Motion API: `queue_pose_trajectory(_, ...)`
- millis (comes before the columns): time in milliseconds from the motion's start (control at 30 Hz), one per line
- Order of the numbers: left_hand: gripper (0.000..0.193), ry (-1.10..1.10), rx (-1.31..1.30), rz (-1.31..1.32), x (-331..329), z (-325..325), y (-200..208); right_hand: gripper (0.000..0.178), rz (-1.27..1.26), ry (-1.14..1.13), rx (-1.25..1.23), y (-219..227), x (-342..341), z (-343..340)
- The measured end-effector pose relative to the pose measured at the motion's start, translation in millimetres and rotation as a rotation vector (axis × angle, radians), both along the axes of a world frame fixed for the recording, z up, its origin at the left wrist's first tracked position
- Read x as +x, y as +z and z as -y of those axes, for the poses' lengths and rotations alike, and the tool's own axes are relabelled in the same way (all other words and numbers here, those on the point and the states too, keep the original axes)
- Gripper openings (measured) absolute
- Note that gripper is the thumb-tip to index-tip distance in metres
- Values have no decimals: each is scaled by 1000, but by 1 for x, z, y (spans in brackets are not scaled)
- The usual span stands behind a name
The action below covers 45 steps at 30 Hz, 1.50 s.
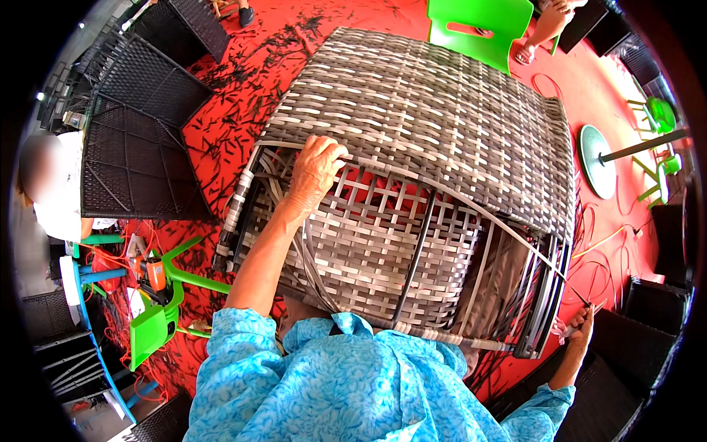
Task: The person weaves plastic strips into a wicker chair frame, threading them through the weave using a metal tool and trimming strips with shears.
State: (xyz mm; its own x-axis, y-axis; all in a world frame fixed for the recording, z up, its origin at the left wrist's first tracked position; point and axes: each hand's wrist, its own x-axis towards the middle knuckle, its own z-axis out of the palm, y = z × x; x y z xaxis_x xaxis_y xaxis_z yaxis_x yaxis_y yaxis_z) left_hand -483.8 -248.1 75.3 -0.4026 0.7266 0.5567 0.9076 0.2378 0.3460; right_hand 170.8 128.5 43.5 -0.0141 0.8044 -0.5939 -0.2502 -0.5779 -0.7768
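Observation:
A large wicker seat frame (427,96), woven from grey-brown flat strips, stands in front of me and against my lap. My left hand (317,169) is closed over the upper rim of its open side, where a pale wicker strip (471,202) runs along the edge. That strip stretches to the right, past the corner of the frame. Out beyond the corner, my right hand (577,328) is closed round the strip's end; a small pointed thing by its fingers is too small to name. Loose strips (313,272) hang inside the opening, beside a dark metal bar (414,258).
A green plastic chair (479,29) stands behind the frame, a tipped green chair (158,324) at left. Dark woven pieces (140,162) and a person in white (62,184) are at left. Dark scraps litter the red floor (236,96). A round base with a pole (596,162) lies right.

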Motion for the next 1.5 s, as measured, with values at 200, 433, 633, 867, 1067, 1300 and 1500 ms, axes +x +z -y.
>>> queue_pose_trajectory(200, 18, -65, -68, 65, -23, -5, -6, 36, 113, -27, -96, -5, -32, 17)
queue_pose_trajectory(433, 16, -96, -48, 44, -32, -13, -17, 40, 207, 26, -114, -22, -19, 1)
queue_pose_trajectory(633, 12, -63, -13, 234, -16, -35, -11, 31, 68, 95, 6, 0, -20, 7)
queue_pose_trajectory(867, 8, -265, -33, 146, 40, -104, -5, 30, 445, 490, 169, 45, 34, 24)
queue_pose_trajectory(1067, 9, -292, -99, 272, 100, -137, 25, 20, 406, 487, 352, 84, 52, 23)
queue_pose_trajectory(1300, 51, -925, 196, 368, 330, -189, 94, 14, 303, 804, 654, 156, -16, 94)
queue_pose_trajectory(1500, 41, -1233, -56, 784, 408, -177, 94, 32, 423, 1058, 1056, 167, -60, 129)
